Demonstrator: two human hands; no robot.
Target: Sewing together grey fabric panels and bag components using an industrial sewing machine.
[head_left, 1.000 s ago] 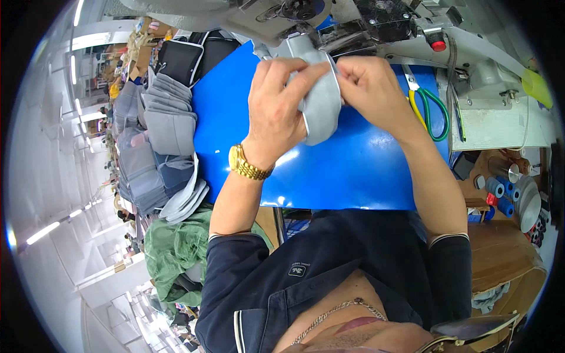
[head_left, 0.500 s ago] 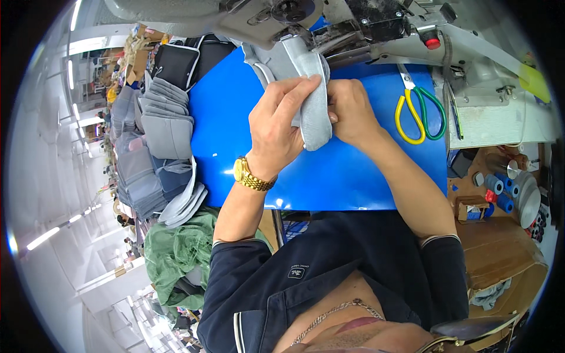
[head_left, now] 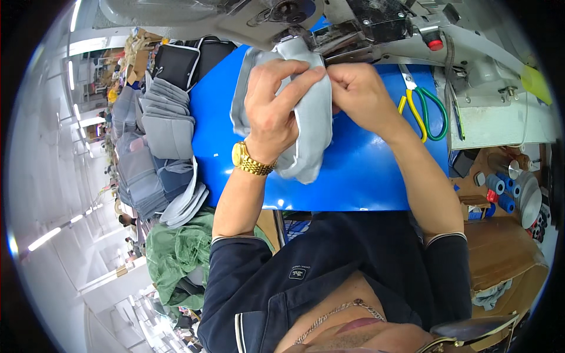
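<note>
A grey fabric piece hangs from under the sewing machine head over the blue work surface. My left hand, with a gold watch at the wrist, grips the fabric, its thumb and fingers bent over the folded strip. My right hand pinches the fabric's right edge near the machine, fingertips partly hidden. Scissors with yellow and green handles lie just right of my right hand.
Stacked grey pieces and black padded pieces line the left. Green cloth lies lower left. A red button is on the machine; blue thread spools and a cardboard box stand at right.
The fabric now spreads wider and hangs lower toward me. Both hands have shifted slightly upward since half a second ago, still holding it.
</note>
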